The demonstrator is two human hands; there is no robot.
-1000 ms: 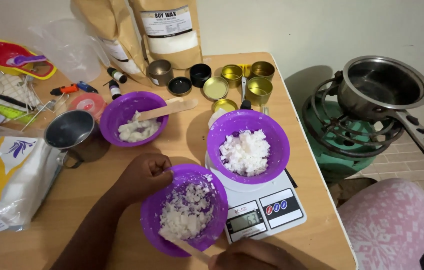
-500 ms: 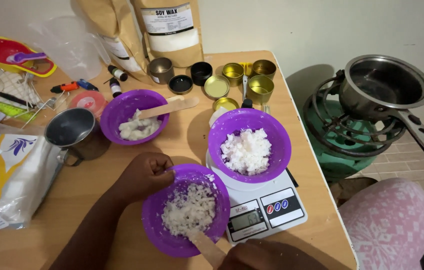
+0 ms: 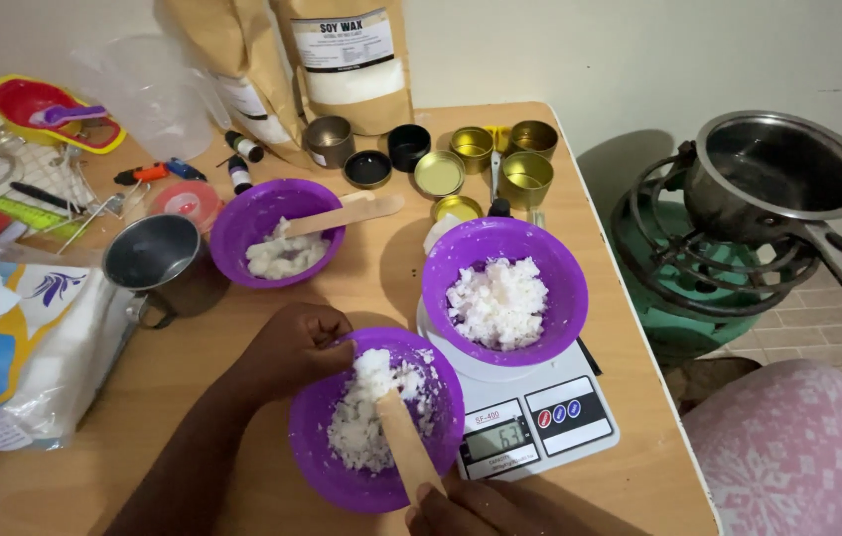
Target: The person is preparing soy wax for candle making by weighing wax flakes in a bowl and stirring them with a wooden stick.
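Wax flakes (image 3: 366,422), white and clumpy, sat in the near purple bowl (image 3: 317,447) on the wooden table (image 3: 193,347), just beside the kitchen scale (image 3: 540,417). Your left hand (image 3: 292,347) curled its fingers over that bowl's far rim, while your right hand (image 3: 461,506) pinched a flat wooden stick (image 3: 403,447) pushed into the flakes. On the scale stood a second purple bowl (image 3: 503,288) of white chunks.
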